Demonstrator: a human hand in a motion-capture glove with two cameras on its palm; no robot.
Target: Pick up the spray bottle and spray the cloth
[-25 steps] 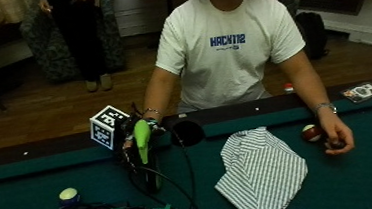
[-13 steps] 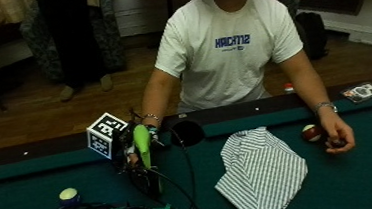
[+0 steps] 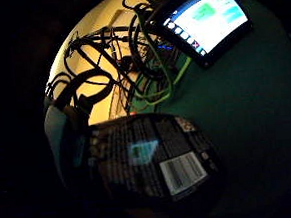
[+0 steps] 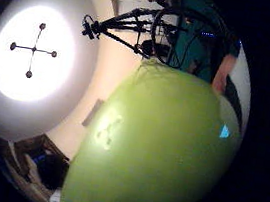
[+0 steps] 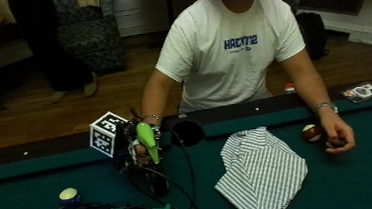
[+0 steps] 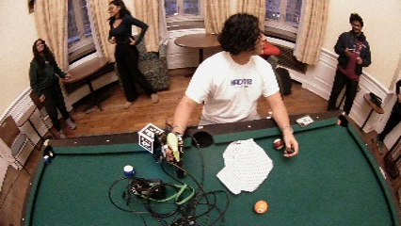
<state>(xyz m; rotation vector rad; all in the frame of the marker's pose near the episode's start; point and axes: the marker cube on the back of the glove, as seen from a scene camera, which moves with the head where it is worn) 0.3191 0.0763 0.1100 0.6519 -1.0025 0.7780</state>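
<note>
The gloved right hand [image 5: 138, 149] grips the green spray bottle [image 5: 148, 141] upright, fingers curled round it, with the striped cloth [image 5: 261, 171] lying well apart toward the bare hand's side of the bench [image 5: 352, 181].

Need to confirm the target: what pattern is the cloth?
White with thin dark stripes; the cloth shows best in the outside view.

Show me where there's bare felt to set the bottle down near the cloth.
Free: the green felt between the striped cloth and the orange ball, and the wide stretch beyond the bare hand. Crowded: the cable tangle below the gloved hand holding the green spray bottle.
</note>
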